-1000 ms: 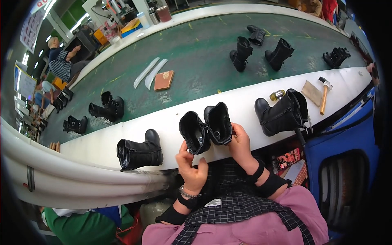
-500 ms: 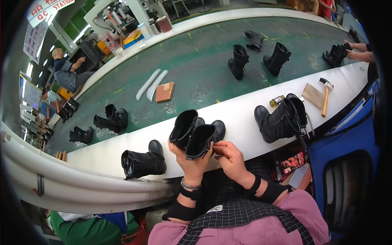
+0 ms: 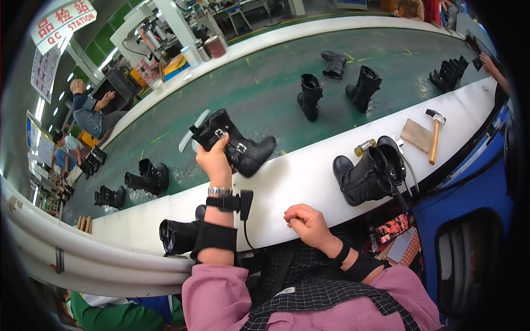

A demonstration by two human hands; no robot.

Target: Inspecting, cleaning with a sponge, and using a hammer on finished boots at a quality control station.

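My left hand (image 3: 213, 158) is stretched out over the far edge of the white bench, gripping a pair of black boots (image 3: 255, 155) by their shafts. Silver buckles show on the nearer boot, which mostly covers the other. My right hand (image 3: 310, 225) hovers above the bench's near edge with its fingers curled in. Whether anything small is inside them is hidden. Below my left forearm, another black boot (image 3: 179, 236) lies on the bench, partly covered by the arm. To the right of my right hand stands another pair of black boots (image 3: 365, 179).
A hammer (image 3: 434, 140), a tan pad (image 3: 417, 135) and a small yellowish bottle (image 3: 364, 147) lie on the white bench (image 3: 281, 201) at right. Beyond runs a green surface (image 3: 254, 88) with several black boots. A co-worker's hand (image 3: 487, 63) is at far right.
My left hand has carried the boots up and left, off the bench toward the green surface, turning them sideways. My right hand has let go of them and drawn back slightly.
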